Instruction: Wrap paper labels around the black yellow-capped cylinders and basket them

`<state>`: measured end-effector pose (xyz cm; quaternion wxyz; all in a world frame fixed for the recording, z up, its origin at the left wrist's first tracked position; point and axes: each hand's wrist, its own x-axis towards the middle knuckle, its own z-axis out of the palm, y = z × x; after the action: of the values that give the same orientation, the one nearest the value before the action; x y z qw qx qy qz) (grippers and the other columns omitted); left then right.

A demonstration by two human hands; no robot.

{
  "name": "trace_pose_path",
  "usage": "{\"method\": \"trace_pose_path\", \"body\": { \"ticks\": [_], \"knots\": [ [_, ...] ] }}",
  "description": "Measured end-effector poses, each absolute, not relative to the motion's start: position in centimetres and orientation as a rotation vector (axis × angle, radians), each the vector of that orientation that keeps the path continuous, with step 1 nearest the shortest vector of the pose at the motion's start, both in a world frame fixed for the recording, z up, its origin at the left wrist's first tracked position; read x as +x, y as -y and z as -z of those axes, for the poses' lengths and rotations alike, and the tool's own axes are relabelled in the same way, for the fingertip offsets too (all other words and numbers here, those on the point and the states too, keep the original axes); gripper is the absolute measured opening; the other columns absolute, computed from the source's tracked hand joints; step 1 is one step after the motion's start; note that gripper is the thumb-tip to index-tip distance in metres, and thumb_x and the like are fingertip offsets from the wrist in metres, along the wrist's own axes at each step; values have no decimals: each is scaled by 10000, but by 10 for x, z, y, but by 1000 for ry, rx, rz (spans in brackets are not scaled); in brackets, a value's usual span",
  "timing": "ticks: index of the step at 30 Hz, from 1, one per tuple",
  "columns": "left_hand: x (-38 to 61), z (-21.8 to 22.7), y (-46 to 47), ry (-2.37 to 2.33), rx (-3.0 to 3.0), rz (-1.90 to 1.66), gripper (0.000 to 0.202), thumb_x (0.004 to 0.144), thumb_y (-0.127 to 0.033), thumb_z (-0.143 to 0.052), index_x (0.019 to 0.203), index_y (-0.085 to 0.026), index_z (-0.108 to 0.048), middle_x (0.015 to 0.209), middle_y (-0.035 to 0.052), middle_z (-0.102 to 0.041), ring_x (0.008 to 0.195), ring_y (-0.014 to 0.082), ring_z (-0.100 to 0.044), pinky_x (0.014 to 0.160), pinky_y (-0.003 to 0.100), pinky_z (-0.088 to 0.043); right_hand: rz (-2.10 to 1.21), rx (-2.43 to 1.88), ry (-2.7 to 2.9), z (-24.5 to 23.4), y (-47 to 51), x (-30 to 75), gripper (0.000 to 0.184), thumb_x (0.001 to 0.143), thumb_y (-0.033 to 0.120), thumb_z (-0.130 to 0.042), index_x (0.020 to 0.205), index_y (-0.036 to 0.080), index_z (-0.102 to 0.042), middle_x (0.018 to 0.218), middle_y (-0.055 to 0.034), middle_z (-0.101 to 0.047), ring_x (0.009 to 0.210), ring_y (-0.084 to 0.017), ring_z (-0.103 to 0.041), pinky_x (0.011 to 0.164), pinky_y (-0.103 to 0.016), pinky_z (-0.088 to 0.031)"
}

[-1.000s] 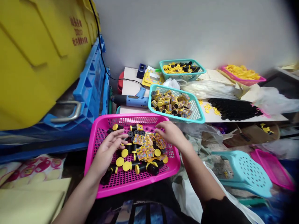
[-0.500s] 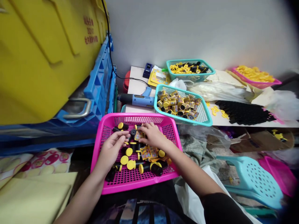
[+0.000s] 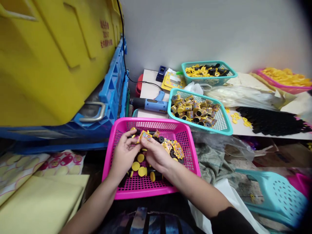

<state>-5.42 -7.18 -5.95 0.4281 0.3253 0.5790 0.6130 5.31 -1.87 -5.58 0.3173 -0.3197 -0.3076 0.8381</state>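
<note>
A small yellow printed label (image 3: 145, 136) is held up above the pink basket (image 3: 151, 194). My right hand (image 3: 158, 156) pinches it between thumb and fingers from the right. From the left, the curled fingertips and thumb of my left hand (image 3: 125, 154) close on its left corner. Beneath and around my hands lie several black cylinders with yellow caps (image 3: 142, 171), partly covered by my wrists. More flat printed labels (image 3: 177, 149) rest to the right of my right hand, beside a black cylinder end (image 3: 161, 139).
A teal basket (image 3: 225, 125) of labelled cylinders stands behind the pink one, with another teal basket (image 3: 209, 81) farther back. A blue heat gun (image 3: 156, 104) lies on the table. Blue crates (image 3: 112, 81) crowd the left; a light-blue stool (image 3: 280, 195) stands right.
My right hand has lifted a printed label from among the cylinders and brought it left to my left hand. The labels in the basket are spread farther right. The view has shifted slightly left.
</note>
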Motion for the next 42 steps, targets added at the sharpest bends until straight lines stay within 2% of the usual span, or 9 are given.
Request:
{"method": "trace_pose_path", "body": {
  "ticks": [5, 11, 16, 20, 25, 29, 34, 38, 42],
  "knots": [
    [-63, 58, 78, -1428, 969, -1427, 540, 741, -212, -672, 1248, -202, -487, 781, -14, -639, 803, 169, -657, 789, 303, -510, -2032, -867, 1045, 60, 3, 64, 242, 650, 323, -777, 742, 192, -596, 726, 30, -631, 697, -119, -557, 687, -254, -428],
    [-64, 56, 78, -1306, 1000, -1367, 635, 728, -211, -668, 1321, -226, -441, 1179, 79, -633, 1052, 219, -635, 912, 340, -486, -2138, -789, 1484, 53, -17, 83, 425, 672, 227, -775, 1037, 209, -557, 672, 74, -590, 629, -92, -568, 651, -247, -445],
    [-63, 58, 74, -1207, 765, -1352, 716, 676, -253, -772, 1308, -224, -436, 1047, 64, -693, 1014, 223, -656, 839, 317, -520, -2066, -774, 1372, 56, -12, 66, 451, 631, 264, -818, 970, 218, -523, 640, 98, -509, 563, -71, -514, 586, -220, -429],
    [-67, 60, 70, -1188, 503, -1497, 479, 622, -252, -821, 1016, -209, -553, 885, 15, -715, 777, 150, -682, 693, 253, -539, -2030, -744, 1488, 59, -12, 62, 330, 798, 371, -667, 1038, 222, -497, 846, 9, -598, 740, -128, -586, 696, -290, -492],
    [-73, 59, 70, -1249, 467, -1670, 310, 623, -306, -818, 829, -173, -627, 800, 2, -714, 674, 126, -661, 664, 259, -541, -1119, -609, 2579, 71, -6, 74, 254, 837, 175, -579, 1088, 198, -548, 1102, -91, -576, 1038, -224, -505, 896, -422, -450],
    [-72, 62, 72, -1302, 442, -1679, 306, 625, -343, -819, 838, -149, -716, 841, 44, -748, 775, 182, -686, 726, 319, -548, -622, -396, 2989, 84, 3, 77, 229, 869, 132, -527, 1081, 169, -603, 1094, -135, -574, 1041, -252, -493, 879, -431, -458],
    [-74, 65, 74, -1302, 449, -1682, 277, 629, -323, -826, 854, -173, -760, 897, 50, -758, 822, 169, -678, 724, 278, -531, -1187, -655, 2311, 77, -16, 86, 316, 806, 244, -663, 1111, 194, -602, 1069, -86, -591, 934, -184, -585, 804, -340, -513],
    [-75, 67, 74, -1339, 529, -1642, 267, 644, -340, -813, 849, -176, -770, 922, 55, -744, 784, 157, -665, 683, 259, -518, -1691, -757, 1561, 67, -31, 99, 343, 769, 402, -705, 1046, 238, -585, 813, 2, -628, 645, -122, -602, 610, -274, -516],
    [-75, 71, 74, -1397, 629, -1630, 228, 667, -346, -797, 836, -195, -772, 897, 35, -728, 744, 147, -649, 672, 263, -520, -1890, -724, 1403, 64, -31, 100, 316, 727, 440, -739, 906, 210, -618, 629, 36, -607, 488, -97, -566, 484, -230, -476]
  ]
}}
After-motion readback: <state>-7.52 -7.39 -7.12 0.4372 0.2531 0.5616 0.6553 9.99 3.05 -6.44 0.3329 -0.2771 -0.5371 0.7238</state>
